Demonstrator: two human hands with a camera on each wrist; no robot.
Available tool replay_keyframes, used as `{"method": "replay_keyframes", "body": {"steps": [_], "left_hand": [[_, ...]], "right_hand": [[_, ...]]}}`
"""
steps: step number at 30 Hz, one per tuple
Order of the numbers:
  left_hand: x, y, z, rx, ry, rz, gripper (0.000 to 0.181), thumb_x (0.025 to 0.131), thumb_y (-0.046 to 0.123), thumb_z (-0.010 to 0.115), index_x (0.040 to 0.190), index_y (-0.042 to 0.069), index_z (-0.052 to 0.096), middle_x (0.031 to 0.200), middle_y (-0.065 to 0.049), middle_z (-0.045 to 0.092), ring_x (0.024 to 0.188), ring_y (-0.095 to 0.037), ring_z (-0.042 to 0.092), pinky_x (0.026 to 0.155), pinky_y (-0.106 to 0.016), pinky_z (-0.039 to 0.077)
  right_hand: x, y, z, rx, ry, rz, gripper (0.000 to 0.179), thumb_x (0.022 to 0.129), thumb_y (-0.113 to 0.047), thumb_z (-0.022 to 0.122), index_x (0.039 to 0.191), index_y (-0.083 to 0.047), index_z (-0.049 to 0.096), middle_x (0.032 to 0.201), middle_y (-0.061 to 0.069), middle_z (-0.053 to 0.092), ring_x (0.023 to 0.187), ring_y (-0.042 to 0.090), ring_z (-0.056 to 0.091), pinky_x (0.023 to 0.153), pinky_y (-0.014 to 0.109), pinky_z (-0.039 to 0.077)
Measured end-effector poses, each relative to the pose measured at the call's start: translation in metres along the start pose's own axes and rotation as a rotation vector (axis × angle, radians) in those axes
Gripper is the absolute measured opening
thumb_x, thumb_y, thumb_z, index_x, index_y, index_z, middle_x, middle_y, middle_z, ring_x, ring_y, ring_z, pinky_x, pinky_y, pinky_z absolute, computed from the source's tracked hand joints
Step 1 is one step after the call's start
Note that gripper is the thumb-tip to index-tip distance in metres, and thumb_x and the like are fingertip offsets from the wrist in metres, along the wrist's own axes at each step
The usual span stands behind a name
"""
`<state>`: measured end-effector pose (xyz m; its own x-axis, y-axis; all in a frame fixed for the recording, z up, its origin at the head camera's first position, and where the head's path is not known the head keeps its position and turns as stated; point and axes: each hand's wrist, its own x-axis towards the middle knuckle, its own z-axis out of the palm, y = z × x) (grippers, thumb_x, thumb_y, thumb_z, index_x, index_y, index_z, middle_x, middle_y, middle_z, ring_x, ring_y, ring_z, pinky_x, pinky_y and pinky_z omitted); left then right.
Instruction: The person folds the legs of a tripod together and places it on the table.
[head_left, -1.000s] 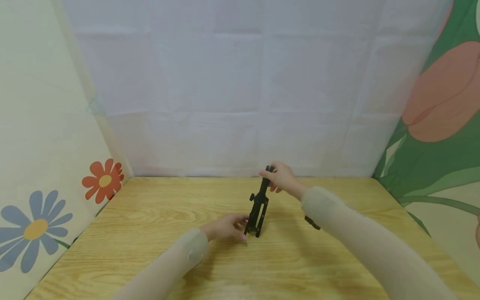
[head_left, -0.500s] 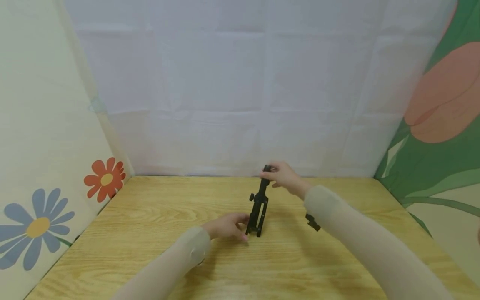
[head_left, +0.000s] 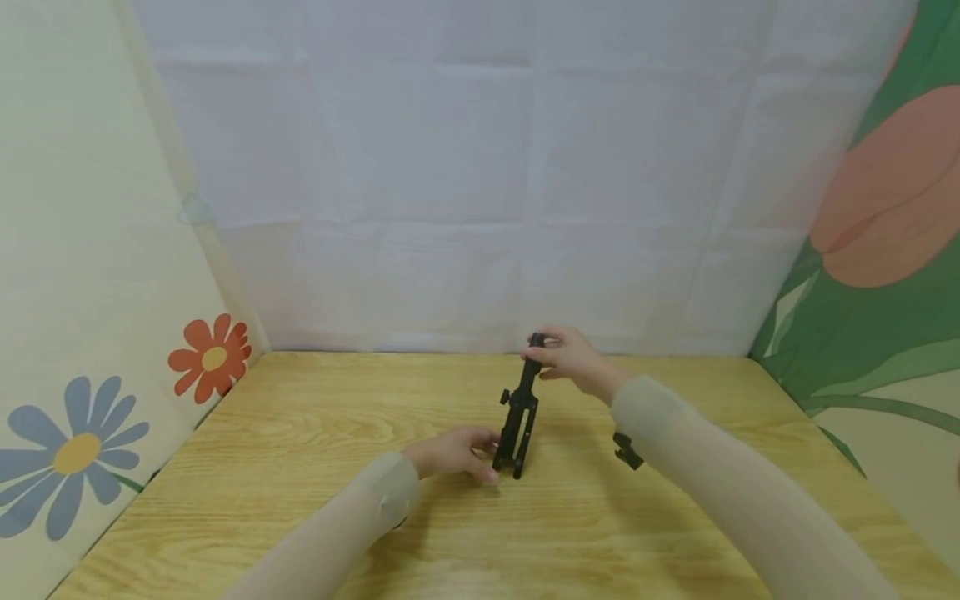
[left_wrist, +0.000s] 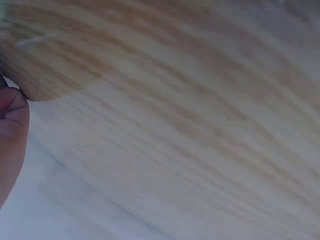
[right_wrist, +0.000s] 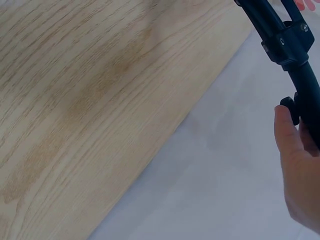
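Observation:
A black mini tripod point(head_left: 517, 408) leans at a slant over the wooden table in the head view, its legs pointing down and towards me. My right hand point(head_left: 573, 360) grips its upper end between thumb and fingers. The right wrist view shows the tripod's dark tube and collar point(right_wrist: 289, 42), with the right hand point(right_wrist: 302, 170) around a small knob. Low on the tripod, my left hand point(head_left: 455, 454) pinches a leg near its foot, fingers partly hidden behind it. Only part of the left hand point(left_wrist: 12, 135) shows at the left wrist view's edge.
The wood-grain table point(head_left: 315, 508) runs back to a creased white cloth point(head_left: 420, 183). Flower-printed panels point(head_left: 82, 250) stand at both sides. A dark fitting point(head_left: 627, 450) hangs under the right sleeve cuff.
Both hands keep their hold with almost no movement. The tripod's left leg appears slightly closer to the other legs than a second ago.

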<state>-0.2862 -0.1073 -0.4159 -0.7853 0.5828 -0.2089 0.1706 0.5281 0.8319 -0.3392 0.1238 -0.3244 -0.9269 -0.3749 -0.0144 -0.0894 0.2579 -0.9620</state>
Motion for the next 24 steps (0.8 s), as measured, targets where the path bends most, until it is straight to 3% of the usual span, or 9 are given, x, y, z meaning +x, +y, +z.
{"method": "replay_keyframes", "body": {"steps": [4, 6, 9, 14, 24], "left_hand": [[0.001, -0.002, 0.001, -0.040, 0.001, 0.005, 0.058, 0.087, 0.003, 0.075, 0.139, -0.008, 0.050, 0.128, -0.020, 0.063, 0.109, -0.024, 0.061, 0.084, -0.035, 0.056], [0.002, -0.002, 0.002, -0.052, -0.002, 0.009, 0.058, 0.087, 0.001, 0.075, 0.138, -0.009, 0.050, 0.128, -0.022, 0.062, 0.106, -0.023, 0.062, 0.080, -0.032, 0.057], [0.003, -0.004, 0.002, -0.032, 0.000, 0.016, 0.057, 0.087, 0.002, 0.076, 0.137, -0.009, 0.051, 0.129, -0.024, 0.062, 0.111, -0.029, 0.063, 0.089, -0.040, 0.056], [0.007, -0.009, 0.003, 0.060, 0.020, 0.044, 0.059, 0.086, 0.008, 0.079, 0.136, -0.009, 0.052, 0.130, -0.023, 0.063, 0.124, -0.038, 0.057, 0.110, -0.055, 0.040], [0.006, -0.005, 0.008, 0.073, 0.047, 0.039, 0.057, 0.086, 0.010, 0.078, 0.133, -0.011, 0.053, 0.126, -0.022, 0.064, 0.121, -0.038, 0.060, 0.108, -0.057, 0.040]], "right_hand": [[0.000, -0.002, 0.001, 0.007, -0.002, 0.002, 0.041, 0.103, -0.007, 0.054, 0.141, 0.008, 0.045, 0.138, 0.031, 0.055, 0.130, 0.042, 0.053, 0.099, 0.049, 0.052], [-0.001, -0.003, 0.003, 0.008, -0.004, 0.005, 0.041, 0.103, -0.007, 0.054, 0.141, 0.007, 0.045, 0.139, 0.030, 0.054, 0.130, 0.042, 0.053, 0.099, 0.049, 0.052], [-0.002, -0.006, 0.005, 0.000, -0.005, 0.004, 0.040, 0.103, -0.008, 0.054, 0.140, 0.006, 0.047, 0.139, 0.030, 0.054, 0.130, 0.041, 0.053, 0.099, 0.048, 0.052], [-0.001, -0.008, 0.010, -0.015, 0.015, -0.006, 0.038, 0.103, -0.007, 0.056, 0.138, 0.005, 0.049, 0.137, 0.029, 0.057, 0.128, 0.040, 0.055, 0.096, 0.048, 0.054], [0.004, -0.006, 0.013, -0.013, 0.049, 0.001, 0.041, 0.103, -0.007, 0.056, 0.141, 0.006, 0.048, 0.140, 0.028, 0.054, 0.130, 0.041, 0.054, 0.095, 0.050, 0.054]]}}
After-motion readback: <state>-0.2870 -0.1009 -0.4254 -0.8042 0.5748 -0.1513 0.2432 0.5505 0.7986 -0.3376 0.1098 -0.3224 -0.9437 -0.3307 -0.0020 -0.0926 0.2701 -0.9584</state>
